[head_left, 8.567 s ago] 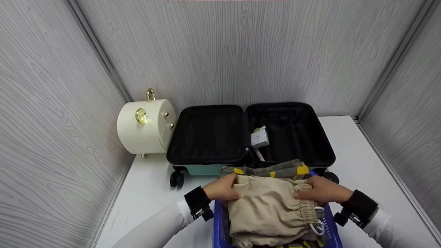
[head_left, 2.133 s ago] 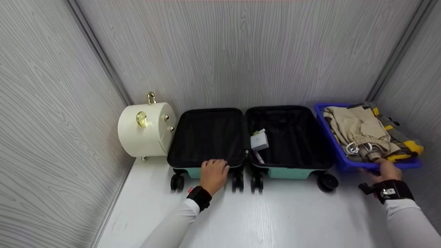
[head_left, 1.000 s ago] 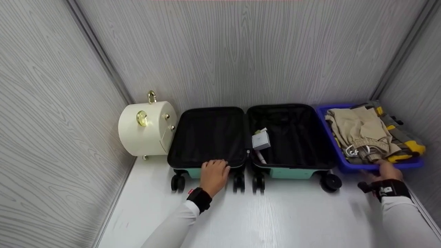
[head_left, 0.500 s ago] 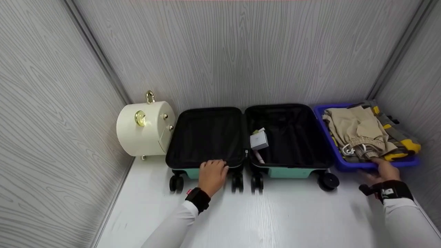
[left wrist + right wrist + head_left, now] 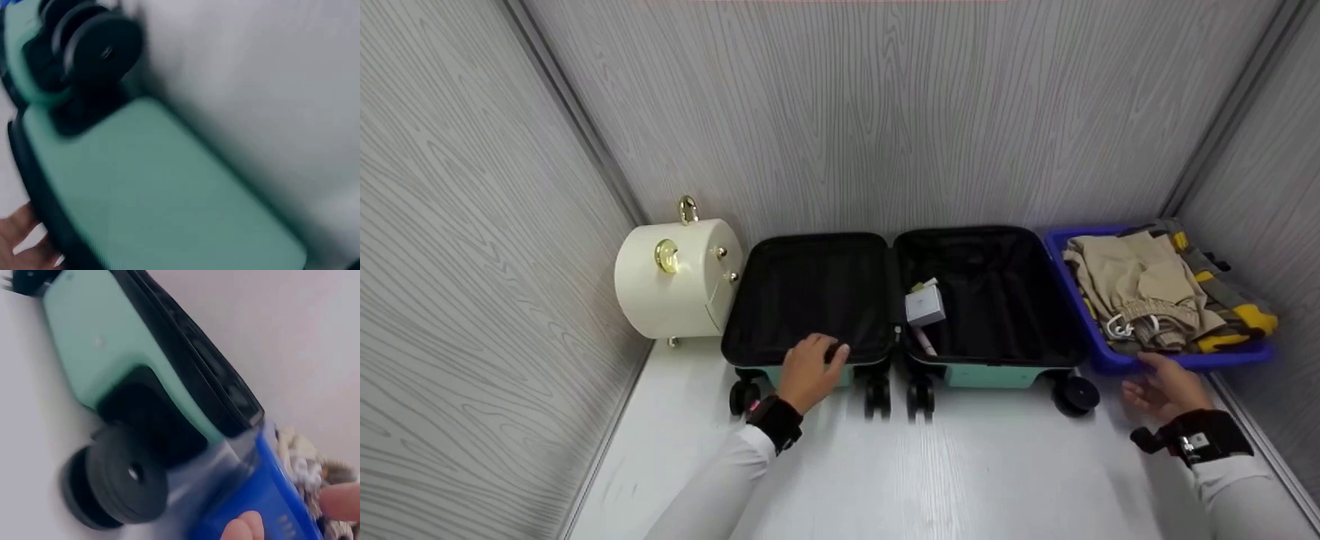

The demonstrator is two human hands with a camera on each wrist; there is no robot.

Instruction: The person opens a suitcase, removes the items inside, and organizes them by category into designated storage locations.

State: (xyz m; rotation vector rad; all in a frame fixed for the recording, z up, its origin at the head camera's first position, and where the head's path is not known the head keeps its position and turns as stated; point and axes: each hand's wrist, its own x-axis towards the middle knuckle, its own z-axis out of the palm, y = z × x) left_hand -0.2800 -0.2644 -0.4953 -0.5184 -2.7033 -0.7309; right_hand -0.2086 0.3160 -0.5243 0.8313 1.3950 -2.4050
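Observation:
An opened suitcase with black lining and a teal shell (image 5: pixel 990 376) lies against the back wall. My left hand (image 5: pixel 812 371) is over the front rim of its left half, fingers loosely bent; the left wrist view shows its fingers (image 5: pixel 25 236) beside the dark rim. In the right half are a small white box (image 5: pixel 925 305) and a pinkish tube (image 5: pixel 924 342). To the right, a blue basket (image 5: pixel 1117 363) holds beige folded trousers (image 5: pixel 1140 274) and grey-yellow clothing (image 5: pixel 1252 319). My right hand (image 5: pixel 1170 388) is at the basket's front edge with relaxed fingers, holding nothing; whether it touches is unclear.
A cream rounded case (image 5: pixel 667 300) with gold knobs stands left of the suitcase. Black wheels (image 5: pixel 1075 396) stick out at the suitcase's front. Grey wood-grain walls (image 5: pixel 870 112) enclose the white table (image 5: pixel 915 480) at the back and sides.
The basket of clothes went from in front of me to the suitcase's right side. Over the last half second, my right hand let go of its edge and drew back; my left hand shifted slightly left.

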